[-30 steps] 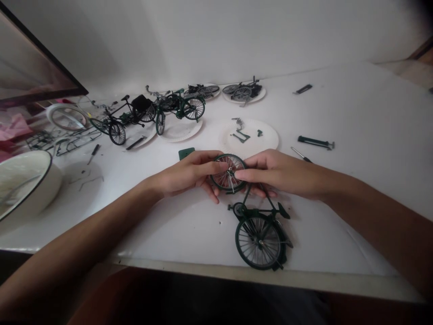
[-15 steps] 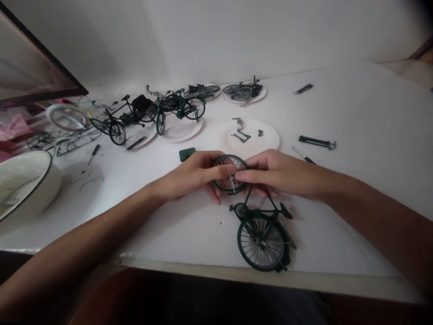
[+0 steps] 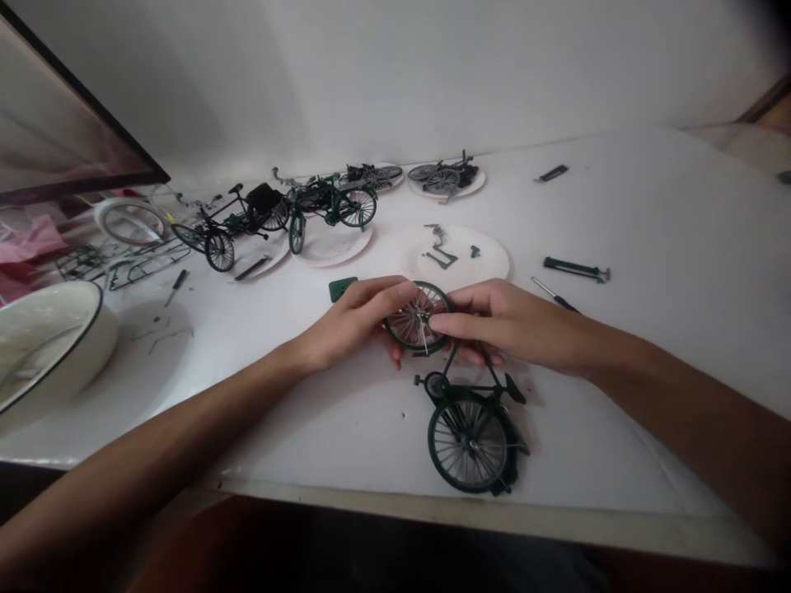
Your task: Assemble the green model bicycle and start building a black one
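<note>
A dark green model bicycle [image 3: 470, 387] lies on its side near the table's front edge, its rear wheel [image 3: 470, 441] toward me. My left hand [image 3: 371, 317] grips the green-rimmed front wheel [image 3: 418, 316], thumb on the upper rim and fingers underneath. From the other side my right hand [image 3: 485, 317] is closed around the front of the bicycle, its thumb at the wheel's hub. Fingers of both hands are partly hidden below the wheel and frame. Beyond my hands is a white paper plate [image 3: 494, 262] with small green and grey parts.
A green plate-like part [image 3: 342, 288] lies left of the paper plate. On the right are a screwdriver [image 3: 556, 295], a green pump-like part [image 3: 574, 268] and a dark piece [image 3: 552, 173]. Other model bicycles [image 3: 334, 202] stand at the back left; an enamel bowl [image 3: 92, 329] sits far left.
My left thumb has moved up from the hub area to the wheel's upper rim. My right thumb stays by the hub. The whole view has shifted slightly.
</note>
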The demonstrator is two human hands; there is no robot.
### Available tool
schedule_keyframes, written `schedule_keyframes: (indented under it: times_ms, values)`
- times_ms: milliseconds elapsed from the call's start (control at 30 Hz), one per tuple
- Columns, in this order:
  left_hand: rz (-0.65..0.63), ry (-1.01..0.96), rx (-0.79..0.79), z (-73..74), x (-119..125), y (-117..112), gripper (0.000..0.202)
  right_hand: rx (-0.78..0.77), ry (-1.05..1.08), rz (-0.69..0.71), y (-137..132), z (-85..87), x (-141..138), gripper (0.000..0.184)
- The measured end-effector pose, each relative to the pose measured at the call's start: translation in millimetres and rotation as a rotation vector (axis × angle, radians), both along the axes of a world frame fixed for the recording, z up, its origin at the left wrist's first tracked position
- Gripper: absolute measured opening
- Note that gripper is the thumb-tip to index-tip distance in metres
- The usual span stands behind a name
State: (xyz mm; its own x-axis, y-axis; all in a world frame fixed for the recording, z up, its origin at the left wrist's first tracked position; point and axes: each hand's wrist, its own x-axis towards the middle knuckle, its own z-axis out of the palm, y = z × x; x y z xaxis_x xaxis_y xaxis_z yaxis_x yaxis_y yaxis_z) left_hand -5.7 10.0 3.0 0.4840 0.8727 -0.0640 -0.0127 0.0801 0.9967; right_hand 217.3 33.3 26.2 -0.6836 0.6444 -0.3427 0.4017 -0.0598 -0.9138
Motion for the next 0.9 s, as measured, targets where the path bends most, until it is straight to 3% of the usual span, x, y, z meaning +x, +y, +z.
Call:
schedule_keyframes:
  times_ms: [133,233,300,367,433,500,600,733,833,900]
  values:
    - [-0.056,-0.105,-0.033,-0.7,-2.3,2.2,0.032,0.003,0.049,-0.026,1.9,-2.4,1.8,0.033]
    - [-0.079,-0.194,-0.07,0.2,-4.0,4.4,0.028,0.099,0.073,-0.09,3.2,-9.2,0.6,0.032]
    - [-0.083,-0.25,-0.077,1.0,-5.3,6.0,0.029,0.298,0.117,-0.227,3.1,-14.8,-1.7,0.03]
    - [-0.082,-0.267,-0.058,2.3,-6.4,7.2,0.027,0.577,0.168,-0.41,1.9,-18.9,-4.5,0.042]
    - [-0.079,-0.255,-0.02,3.9,-6.6,7.2,0.026,0.842,0.197,-0.509,-0.5,-19.5,-7.1,0.05]
    - [-0.07,-0.246,0.029,5.4,-5.5,6.0,0.026,1.055,0.217,-0.48,-3.7,-16.5,-9.1,0.04]
    - [-0.023,-0.254,0.098,6.2,-0.6,2.2,0.022,1.244,0.25,-0.374,-8.4,-10.0,-11.3,0.026]
    - [0.154,-0.213,0.248,4.7,8.1,-5.8,0.021,1.314,0.219,-0.367,-14.0,-6.2,-13.9,0.028]
    - [0.295,-0.088,0.442,4.1,11.7,-12.6,0.029,1.268,0.233,-0.409,-19.3,-5.4,-15.4,0.03]
    - [0.325,-0.032,0.564,4.9,11.4,-15.9,0.036,1.221,0.267,-0.448,-22.9,-3.3,-16.0,0.03]
